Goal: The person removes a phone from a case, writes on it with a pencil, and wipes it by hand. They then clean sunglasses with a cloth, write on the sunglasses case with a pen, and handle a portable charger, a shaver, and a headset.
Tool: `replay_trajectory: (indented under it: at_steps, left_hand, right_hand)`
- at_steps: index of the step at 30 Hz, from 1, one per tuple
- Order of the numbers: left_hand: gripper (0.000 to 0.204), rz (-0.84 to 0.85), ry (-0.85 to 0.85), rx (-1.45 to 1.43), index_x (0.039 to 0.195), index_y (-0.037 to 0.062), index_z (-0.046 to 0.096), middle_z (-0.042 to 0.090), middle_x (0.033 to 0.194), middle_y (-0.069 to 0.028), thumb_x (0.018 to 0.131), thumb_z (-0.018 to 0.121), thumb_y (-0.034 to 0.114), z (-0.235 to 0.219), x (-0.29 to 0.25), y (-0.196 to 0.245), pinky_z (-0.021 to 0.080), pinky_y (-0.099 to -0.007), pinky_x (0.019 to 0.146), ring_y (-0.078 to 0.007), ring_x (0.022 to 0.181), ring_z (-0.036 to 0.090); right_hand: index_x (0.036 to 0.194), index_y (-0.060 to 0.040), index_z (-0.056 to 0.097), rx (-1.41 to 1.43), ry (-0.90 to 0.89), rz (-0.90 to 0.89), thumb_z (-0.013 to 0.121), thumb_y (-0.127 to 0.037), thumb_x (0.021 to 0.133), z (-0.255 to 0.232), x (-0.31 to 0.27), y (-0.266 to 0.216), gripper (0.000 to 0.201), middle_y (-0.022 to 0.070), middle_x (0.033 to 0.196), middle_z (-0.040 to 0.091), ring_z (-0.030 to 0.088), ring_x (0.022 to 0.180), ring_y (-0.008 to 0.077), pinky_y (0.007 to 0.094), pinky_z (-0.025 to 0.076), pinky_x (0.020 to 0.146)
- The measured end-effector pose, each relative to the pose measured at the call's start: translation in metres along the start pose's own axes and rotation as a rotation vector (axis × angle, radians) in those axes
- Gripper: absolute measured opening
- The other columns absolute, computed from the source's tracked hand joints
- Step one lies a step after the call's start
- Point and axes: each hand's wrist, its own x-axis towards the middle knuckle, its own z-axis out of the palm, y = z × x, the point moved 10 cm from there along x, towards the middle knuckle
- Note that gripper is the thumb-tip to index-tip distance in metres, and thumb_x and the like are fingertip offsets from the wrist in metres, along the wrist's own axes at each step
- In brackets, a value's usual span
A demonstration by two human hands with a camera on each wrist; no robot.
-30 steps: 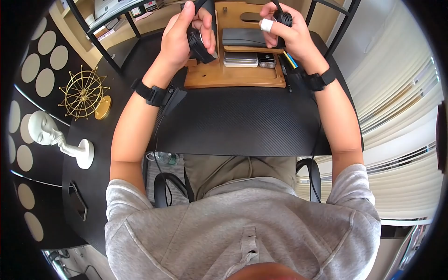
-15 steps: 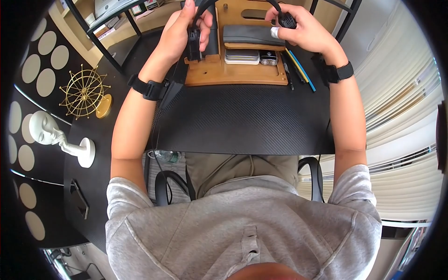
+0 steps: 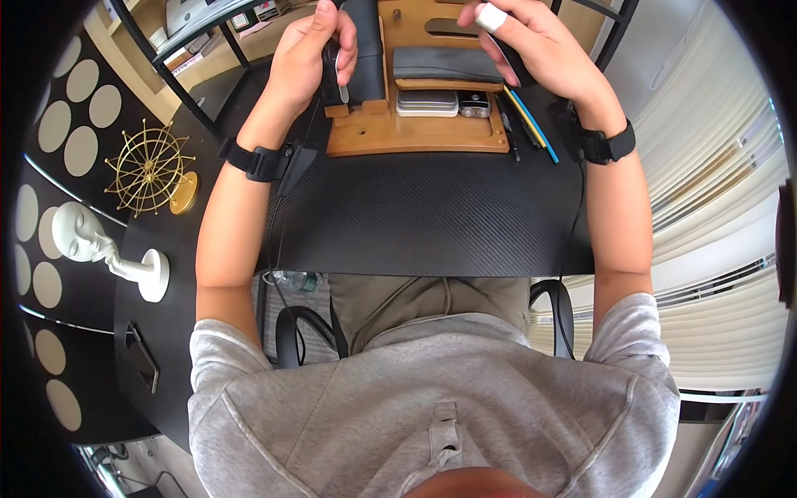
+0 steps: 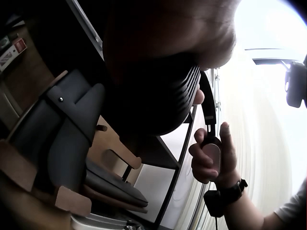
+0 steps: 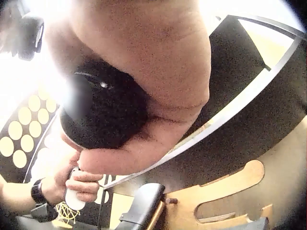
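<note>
Now, in the head view, both hands are sitting higher over the wooden organizer (image 3: 415,133) than a second ago, and the headphones (image 3: 336,66) are being spread wider between them, which suggests the band is being opened out rather than set down. The left hand (image 3: 311,54) is curling its fingers round one earcup, just above the organizer's left post; the right hand (image 3: 531,46) is gripping the other earcup, held just past the organizer's far right corner, a white band showing on one finger. Pens (image 3: 527,116) are lying below the right wrist.

In the left wrist view, the palm is pressing the ribbed earcup (image 4: 158,96), and the right hand (image 4: 211,158) is holding its cup across the gap, thumb raised.

In the right wrist view, the fingers are wrapping the dark earcup (image 5: 103,115), with the left hand (image 5: 79,184) gripping beyond and below.
</note>
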Motion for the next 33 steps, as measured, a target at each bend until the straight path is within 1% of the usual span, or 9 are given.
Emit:
replay_trajectory:
  at_steps: [7, 8, 9, 11, 13, 15, 20, 28, 33]
  left_hand:
    - [0.056, 0.018, -0.039, -0.005, 0.089, 0.006, 0.052, 0.049, 0.071, -0.0024, 0.111, 0.035, 0.055, 0.024, 0.001, 0.009, 0.046, -0.0291, 0.065, -0.0151, 0.065, 0.053]
    - [0.054, 0.021, -0.02, 0.012, 0.091, 0.0055, 0.052, 0.052, 0.075, -0.0035, 0.111, 0.037, 0.053, 0.02, 0.0, 0.009, 0.049, -0.0323, 0.074, -0.0179, 0.074, 0.056]
    - [0.052, 0.074, 0.019, 0.001, 0.098, 0.0031, 0.056, 0.054, 0.079, -0.0044, 0.11, 0.042, 0.051, 0.016, 0.001, 0.012, 0.05, -0.0352, 0.082, -0.0198, 0.079, 0.058]
    - [0.05, 0.135, 0.083, 0.012, 0.106, 0.0012, 0.059, 0.053, 0.08, -0.0036, 0.109, 0.047, 0.05, 0.019, -0.001, 0.018, 0.049, -0.0368, 0.088, -0.0206, 0.083, 0.058]
    - [0.05, 0.129, 0.059, -0.125, 0.112, 0.0001, 0.06, 0.051, 0.08, -0.002, 0.107, 0.05, 0.049, 0.016, -0.001, 0.011, 0.048, -0.0369, 0.091, -0.0197, 0.086, 0.057]
    - [0.048, 0.062, 0.102, -0.2, 0.107, 0.0019, 0.058, 0.045, 0.076, 0.0008, 0.109, 0.046, 0.048, 0.016, -0.001, 0.007, 0.045, -0.0327, 0.081, -0.015, 0.078, 0.051]
    - [0.05, -0.069, 0.196, -0.077, 0.088, 0.0068, 0.053, 0.041, 0.066, 0.0031, 0.111, 0.041, 0.049, 0.015, -0.004, -0.001, 0.039, -0.0263, 0.064, -0.0109, 0.062, 0.046]
    - [0.056, -0.127, 0.201, 0.09, 0.083, 0.0054, 0.054, 0.042, 0.062, 0.0013, 0.112, 0.039, 0.051, 0.013, -0.003, -0.009, 0.037, -0.0252, 0.059, -0.0113, 0.058, 0.046]
    - [0.056, -0.152, 0.183, -0.01, 0.091, 0.003, 0.06, 0.047, 0.064, 0.0017, 0.112, 0.038, 0.051, 0.018, -0.002, -0.01, 0.05, -0.0291, 0.07, -0.0113, 0.061, 0.051]
  right_hand:
    - [0.115, 0.0016, 0.066, 0.308, 0.129, -0.158, 0.057, -0.015, 0.107, -0.006, 0.009, 0.008, 0.021, 0.0015, 0.087, 0.067, 0.065, 0.078, 0.0102, 0.0259, 0.054, 0.075]
    - [0.117, 0.0013, 0.067, 0.394, 0.115, -0.132, 0.059, -0.014, 0.106, -0.005, 0.01, 0.015, 0.021, 0.0011, 0.09, 0.067, 0.065, 0.08, 0.01, 0.0264, 0.054, 0.077]
    - [0.118, 0.0013, 0.067, 0.457, 0.105, -0.076, 0.06, -0.014, 0.106, -0.003, 0.009, 0.016, 0.021, 0.0007, 0.087, 0.067, 0.063, 0.074, 0.0084, 0.0244, 0.053, 0.071]
    - [0.116, -0.0001, 0.069, 0.331, 0.037, -0.273, 0.06, -0.017, 0.102, -0.002, 0.022, 0.014, 0.024, 0.0038, 0.082, 0.066, 0.065, 0.075, 0.0153, 0.0328, 0.056, 0.077]
    - [0.106, 0.0016, 0.074, 0.382, 0.106, -0.197, 0.058, -0.023, 0.105, -0.002, 0.006, -0.004, 0.029, 0.0007, 0.073, 0.063, 0.059, 0.065, 0.0108, 0.0266, 0.049, 0.065]
    - [0.109, 0.0012, 0.071, 0.22, 0.105, -0.225, 0.055, -0.033, 0.109, -0.001, 0.006, -0.005, 0.037, -0.0007, 0.072, 0.06, 0.057, 0.064, 0.0075, 0.0233, 0.048, 0.063]
    - [0.098, 0.0, 0.071, 0.078, 0.174, -0.061, 0.056, -0.031, 0.109, -0.002, 0.008, 0.012, 0.036, -0.0035, 0.065, 0.057, 0.052, 0.056, 0.0057, 0.0232, 0.043, 0.056]
    - [0.082, -0.0035, 0.066, -0.072, 0.197, -0.002, 0.058, -0.039, 0.107, -0.012, 0.007, 0.02, 0.044, -0.0043, 0.061, 0.051, 0.046, 0.053, 0.005, 0.0231, 0.039, 0.05]
    - [0.076, -0.0038, 0.061, -0.1, 0.13, 0.07, 0.054, -0.046, 0.108, -0.014, 0.01, 0.035, 0.053, -0.0021, 0.058, 0.051, 0.046, 0.05, 0.0061, 0.0238, 0.039, 0.049]
